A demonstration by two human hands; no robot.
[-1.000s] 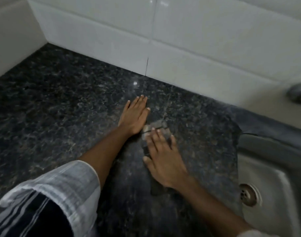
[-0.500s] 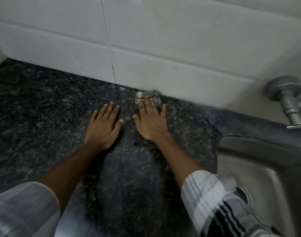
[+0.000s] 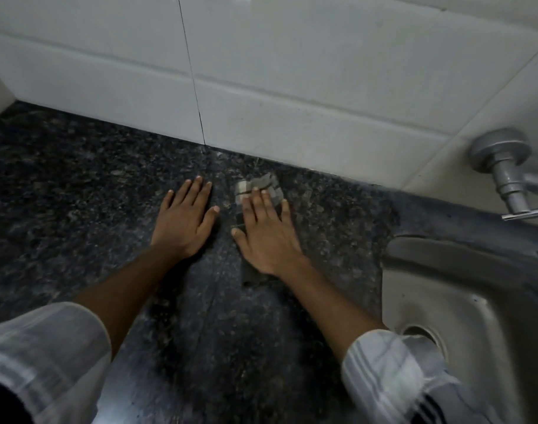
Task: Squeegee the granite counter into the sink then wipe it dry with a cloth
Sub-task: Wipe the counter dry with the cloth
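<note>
Nearest, two striped white sleeves (image 3: 44, 353) reach forward over a dark speckled granite table (image 3: 62, 209). To the right, close by, lies a stainless steel sink (image 3: 475, 316) with its round drain. Farther out, the left hand (image 3: 185, 218) rests flat on the stone, fingers (image 3: 197, 191) straight and together, probably bracing the body. Just beside it, the right hand (image 3: 266, 234) presses a small folded grey checked cloth (image 3: 261, 186) flat, fingers slightly spread, apparently to wipe dry. Beyond stand white wall tiles (image 3: 292, 71) and a metal tap (image 3: 503, 166).
</note>
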